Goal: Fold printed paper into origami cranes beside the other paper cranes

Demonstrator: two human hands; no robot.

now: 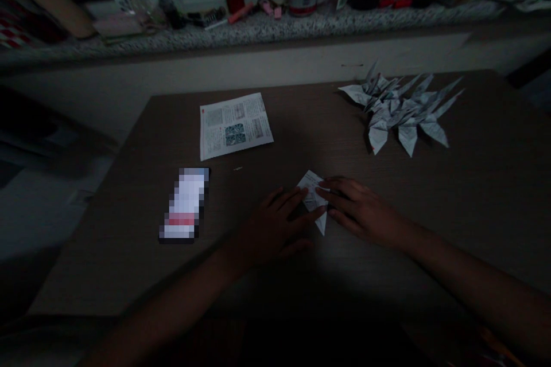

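Note:
A small folded piece of printed paper (313,195) lies flat on the dark wooden table (387,252) near its middle. My left hand (275,226) rests on the table with fingers stretched out, fingertips pressing the paper's left edge. From the right, my right hand (359,209) lies flat, its fingers pressing on the paper's right side. Neither hand lifts the paper.
A pile of several folded paper cranes (400,109) sits at the back right. A square printed sheet (235,125) lies at the back left, a phone (185,202) in front of it. Behind the table, a stone ledge (267,28) carries bottles and clutter.

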